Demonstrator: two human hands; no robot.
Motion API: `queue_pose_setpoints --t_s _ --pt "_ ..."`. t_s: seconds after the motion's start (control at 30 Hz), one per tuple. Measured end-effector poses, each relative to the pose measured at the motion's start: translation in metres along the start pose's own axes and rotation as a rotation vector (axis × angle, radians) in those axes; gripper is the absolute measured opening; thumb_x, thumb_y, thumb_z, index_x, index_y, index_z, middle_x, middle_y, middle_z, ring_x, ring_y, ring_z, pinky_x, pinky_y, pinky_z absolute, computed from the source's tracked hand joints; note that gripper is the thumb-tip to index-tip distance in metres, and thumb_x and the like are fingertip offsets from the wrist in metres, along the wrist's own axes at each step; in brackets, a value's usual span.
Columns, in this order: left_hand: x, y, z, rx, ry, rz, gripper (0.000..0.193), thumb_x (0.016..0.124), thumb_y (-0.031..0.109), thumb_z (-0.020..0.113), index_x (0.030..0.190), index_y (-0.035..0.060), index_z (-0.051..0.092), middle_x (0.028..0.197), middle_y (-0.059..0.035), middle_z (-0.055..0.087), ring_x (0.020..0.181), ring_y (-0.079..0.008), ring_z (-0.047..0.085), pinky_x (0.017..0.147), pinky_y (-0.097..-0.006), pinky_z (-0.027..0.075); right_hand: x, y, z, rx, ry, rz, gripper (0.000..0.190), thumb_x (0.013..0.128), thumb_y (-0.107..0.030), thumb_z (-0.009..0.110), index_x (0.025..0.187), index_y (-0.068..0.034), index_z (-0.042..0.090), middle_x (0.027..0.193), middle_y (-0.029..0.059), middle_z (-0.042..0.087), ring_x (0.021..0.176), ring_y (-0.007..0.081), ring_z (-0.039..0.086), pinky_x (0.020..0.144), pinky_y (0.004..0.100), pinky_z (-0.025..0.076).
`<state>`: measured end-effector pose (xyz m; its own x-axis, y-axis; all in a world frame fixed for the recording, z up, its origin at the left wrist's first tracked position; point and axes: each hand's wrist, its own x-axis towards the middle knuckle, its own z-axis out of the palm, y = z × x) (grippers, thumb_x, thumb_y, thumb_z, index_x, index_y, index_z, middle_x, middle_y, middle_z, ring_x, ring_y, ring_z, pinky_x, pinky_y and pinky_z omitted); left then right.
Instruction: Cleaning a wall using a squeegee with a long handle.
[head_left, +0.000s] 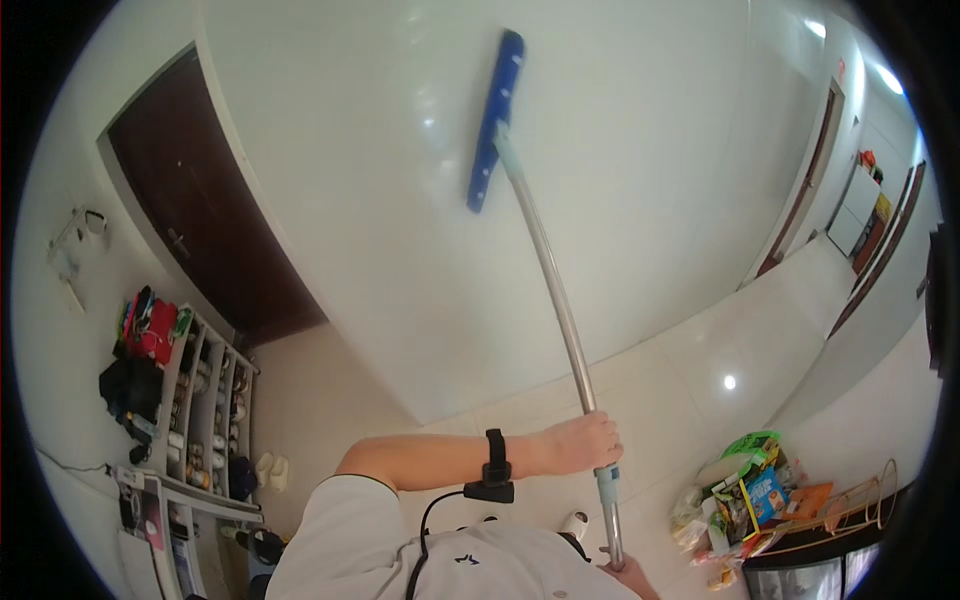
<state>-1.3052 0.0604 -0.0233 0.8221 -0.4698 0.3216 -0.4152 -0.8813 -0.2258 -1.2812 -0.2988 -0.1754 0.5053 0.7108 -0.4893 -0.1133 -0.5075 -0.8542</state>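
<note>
A flat mop with a long metal pole (551, 274) reaches up from my body to the white wall (360, 225). Its long blue mop head (497, 112), spotted with white, lies against or very near the wall and stands nearly upright. My left hand (581, 444) wraps around the pole just above a pale blue-grey collar (606, 484). Lower down, close to the pole's bottom end, my right hand (628, 576) grips it, partly cut off by the picture's edge. A black strap with a cabled device (491, 476) is on my left wrist.
At left, a shoe rack (206, 405) full of shoes stands near a dark brown door (202, 202). Pale slippers (271, 471) lie on the tiled floor (660, 390). Bags and snack packets (750, 495) crowd a cabinet at lower right. A corridor (795, 277) runs off right.
</note>
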Motion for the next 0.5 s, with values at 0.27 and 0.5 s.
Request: queue_pose_setpoints --t_s 0.27,0.5 --pt "0.025 -0.090 -0.095 0.289 0.150 -0.033 0.020 0.082 0.015 0.059 0.102 0.0092 0.061 0.081 -0.0005 0.054 0.081 -0.0145 0.055 0.074 -0.0276 0.042 0.028 -0.081 -0.029 -0.579 0.884 -0.318 0.021 0.086 -0.018 0.072 0.098 -0.002 0.066 0.077 0.0185 0.063 0.065 0.0315 0.059 0.060 0.0421 0.048" --pt "-0.007 -0.127 -0.075 0.390 -0.126 -0.185 0.020 0.080 0.014 0.059 0.099 0.0078 0.061 0.064 0.0021 0.054 0.066 -0.0173 0.057 0.067 -0.0301 0.042 0.074 -0.090 -0.023 -0.680 0.689 -0.270 0.028 0.090 -0.027 0.067 0.101 -0.001 0.062 0.078 0.0222 0.065 0.070 0.0398 0.063 0.063 0.0481 0.049"
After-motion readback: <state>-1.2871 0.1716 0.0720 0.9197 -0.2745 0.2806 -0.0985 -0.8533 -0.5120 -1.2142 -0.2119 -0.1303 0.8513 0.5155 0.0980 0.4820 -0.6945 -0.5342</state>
